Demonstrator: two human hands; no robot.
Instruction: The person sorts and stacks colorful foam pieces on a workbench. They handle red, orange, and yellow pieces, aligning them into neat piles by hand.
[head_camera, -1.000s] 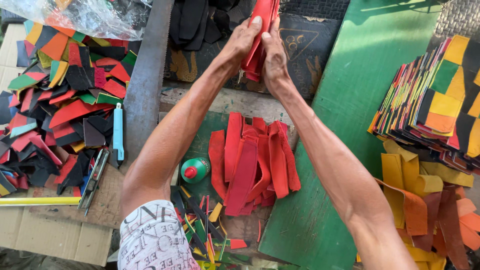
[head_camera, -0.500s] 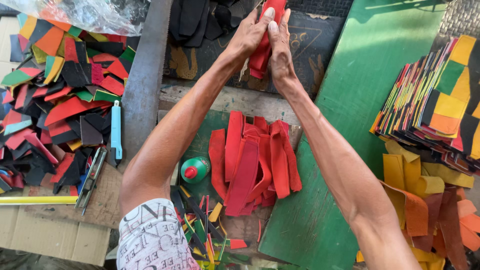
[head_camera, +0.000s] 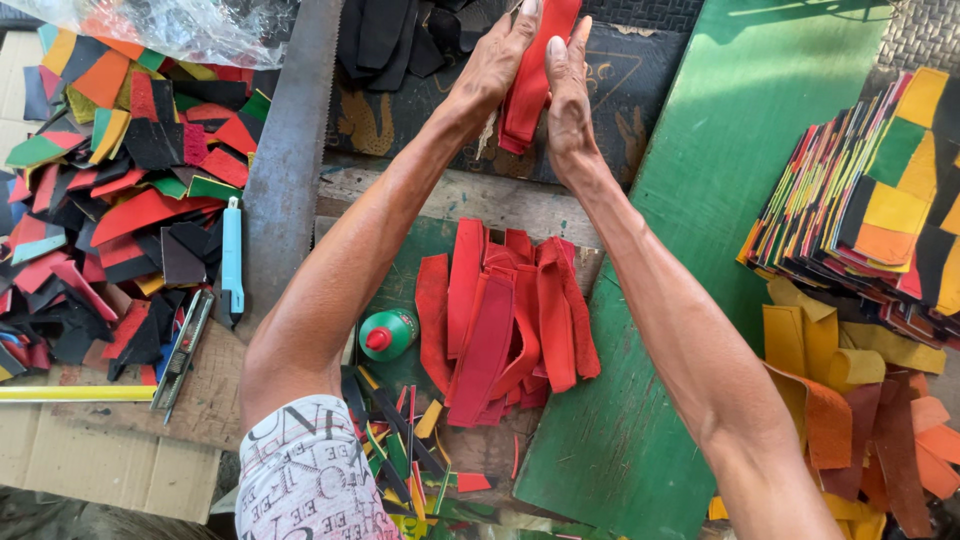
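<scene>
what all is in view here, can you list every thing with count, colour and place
red strip bundle: one, red, pressed between both hands at top centre
loose red strips: a pile, red, below the arms at centre
green board: one, green, slanting at right
glue bottle: one, green with red cap, left of the pile
utility knife: one, light blue, beside the scraps
scrap pieces: a heap, red, black, orange, green, at left
stacked panels: one stack, multicoloured, at right edge
yellow and orange strips: several, lower right
black pieces: several, top centre
left hand: flat against the bundle
right hand: flat against the bundle
</scene>
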